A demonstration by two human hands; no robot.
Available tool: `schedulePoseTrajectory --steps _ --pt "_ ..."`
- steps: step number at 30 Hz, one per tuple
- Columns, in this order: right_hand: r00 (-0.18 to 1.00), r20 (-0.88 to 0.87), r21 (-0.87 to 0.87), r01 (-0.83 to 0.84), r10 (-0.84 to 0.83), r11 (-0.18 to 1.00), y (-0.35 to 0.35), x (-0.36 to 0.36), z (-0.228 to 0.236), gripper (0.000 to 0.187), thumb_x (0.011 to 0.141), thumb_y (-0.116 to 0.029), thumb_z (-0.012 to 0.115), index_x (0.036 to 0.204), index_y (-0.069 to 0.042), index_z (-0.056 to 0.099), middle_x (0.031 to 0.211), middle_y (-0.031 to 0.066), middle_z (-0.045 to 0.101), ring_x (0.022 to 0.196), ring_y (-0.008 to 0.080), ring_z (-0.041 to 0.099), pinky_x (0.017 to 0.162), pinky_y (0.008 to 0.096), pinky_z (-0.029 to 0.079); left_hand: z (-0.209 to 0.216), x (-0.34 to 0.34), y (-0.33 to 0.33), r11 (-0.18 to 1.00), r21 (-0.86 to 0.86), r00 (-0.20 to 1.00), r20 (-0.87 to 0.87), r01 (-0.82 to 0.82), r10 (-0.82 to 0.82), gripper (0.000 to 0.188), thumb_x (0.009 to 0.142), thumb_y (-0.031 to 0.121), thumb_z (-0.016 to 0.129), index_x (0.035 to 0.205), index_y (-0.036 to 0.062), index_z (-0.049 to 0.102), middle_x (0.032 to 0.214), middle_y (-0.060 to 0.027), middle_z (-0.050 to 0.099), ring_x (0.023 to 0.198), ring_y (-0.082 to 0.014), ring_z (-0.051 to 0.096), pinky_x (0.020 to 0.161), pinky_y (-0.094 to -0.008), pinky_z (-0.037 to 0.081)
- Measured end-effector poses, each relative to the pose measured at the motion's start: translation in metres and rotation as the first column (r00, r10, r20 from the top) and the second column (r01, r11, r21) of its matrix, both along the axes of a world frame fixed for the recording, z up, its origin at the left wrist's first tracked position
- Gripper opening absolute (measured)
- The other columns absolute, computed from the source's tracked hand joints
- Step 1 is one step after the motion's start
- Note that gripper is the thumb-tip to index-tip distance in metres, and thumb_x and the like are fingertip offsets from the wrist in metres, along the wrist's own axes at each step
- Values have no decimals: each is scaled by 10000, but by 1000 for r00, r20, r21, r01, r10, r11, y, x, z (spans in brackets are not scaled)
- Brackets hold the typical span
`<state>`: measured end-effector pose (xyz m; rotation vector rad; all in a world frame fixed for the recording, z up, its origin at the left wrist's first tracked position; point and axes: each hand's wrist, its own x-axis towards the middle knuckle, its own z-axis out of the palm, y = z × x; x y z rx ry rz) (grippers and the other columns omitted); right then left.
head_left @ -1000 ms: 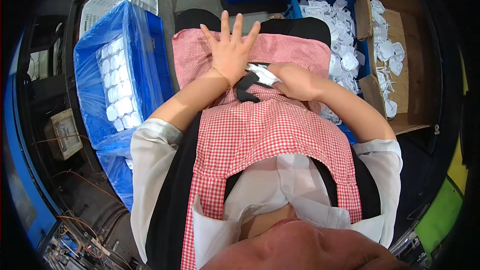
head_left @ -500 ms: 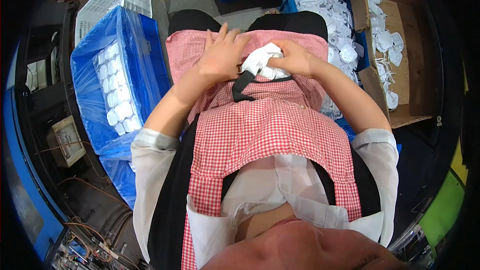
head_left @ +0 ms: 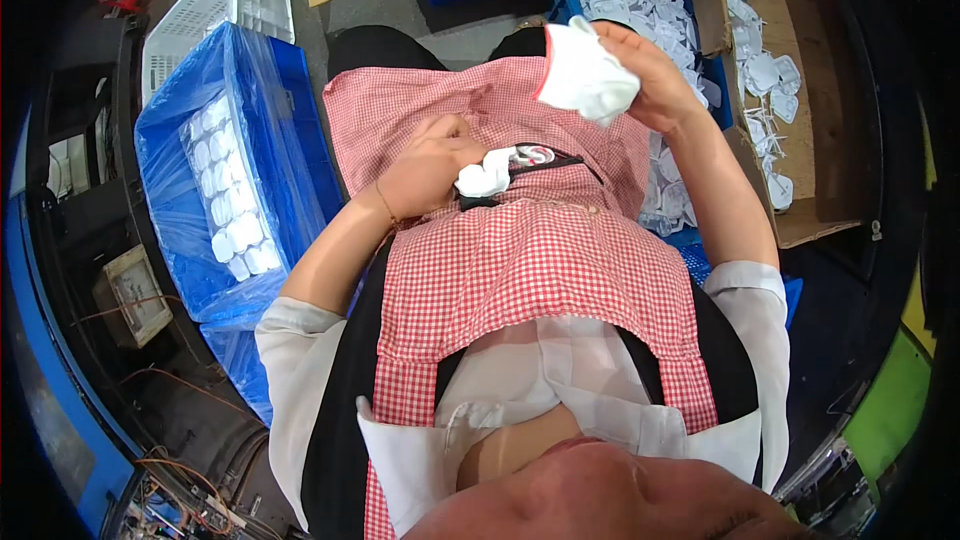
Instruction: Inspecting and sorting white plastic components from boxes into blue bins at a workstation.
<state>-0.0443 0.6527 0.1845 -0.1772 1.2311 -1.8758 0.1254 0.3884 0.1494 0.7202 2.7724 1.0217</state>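
In my raised right hand [head_left: 650, 70] is a white knit glove [head_left: 588, 72] with a red cuff edge, pinched between the fingers and hanging above my right thigh. My left hand [head_left: 432, 168] rests low on my lap with curled fingers, closed on a bunched white cloth [head_left: 484, 176] at the mouth of the apron pocket. That cloth may be a second glove, but its shape is too crumpled to tell. Inside the black-edged pocket [head_left: 560, 162] of the red-and-white checked apron [head_left: 540, 260] some white and coloured things show.
Left of me stands a blue crate [head_left: 305, 100] lined with blue plastic film, holding rows of white parts [head_left: 232, 190]. Behind it is a white basket [head_left: 215, 15]. To the right are a blue bin of white plastic parts [head_left: 650, 10] and a cardboard box [head_left: 825, 130] with similar pieces.
My right hand has lifted the glove up and away from the pocket. My left hand, spread open before, has come down to the pocket and closed on the white cloth.
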Motion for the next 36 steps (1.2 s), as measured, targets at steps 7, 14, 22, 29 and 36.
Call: schedulePoseTrajectory --steps 7,14,22,29,36 --pt "994 -30 134 -99 104 986 3 1 5 234 965 -215 557 1081 -24 626 963 13 671 858 92 659 747 253 550 16 -4 -7 977 -75 980 28 199 -198 278 648 42 712 909 138 702 1062 19 610 1053 -216 513 949 -368 366" --pt "71 -589 795 -124 805 593 -19 54 7 91 857 -165 663 912 -92 660 974 34 621 916 142 623 780 317 507 13 -4 -4 965 -191 980 -52 180 -193 167 689 83 679 851 124 685 1020 -9 622 1027 -216 528 917 -350 404" --pt "882 -467 40 -53 66 998 -11 7 31 205 970 -238 568 1028 -53 637 968 26 671 889 138 656 775 301 545 20 -7 16 989 143 993 106 43 -59 250 791 93 644 1035 58 603 985 -150 674 928 -367 652 790 -408 512" --pt "917 -355 -153 135 -182 979 5 -22 49 193 1010 -191 535 1119 -41 585 1000 23 670 873 56 640 766 209 517 -3 -28 27 926 210 831 411 314 -374 401 860 188 556 1224 21 571 1142 -226 607 1091 -385 557 1003 -429 415" --pt "927 -311 -58 199 -208 978 4 -12 34 191 1005 -203 551 1098 -44 599 961 -2 661 849 44 626 746 204 505 1 -54 50 810 -308 811 495 498 -311 451 787 324 640 1154 63 630 1201 -163 612 1045 -360 564 985 -436 418"
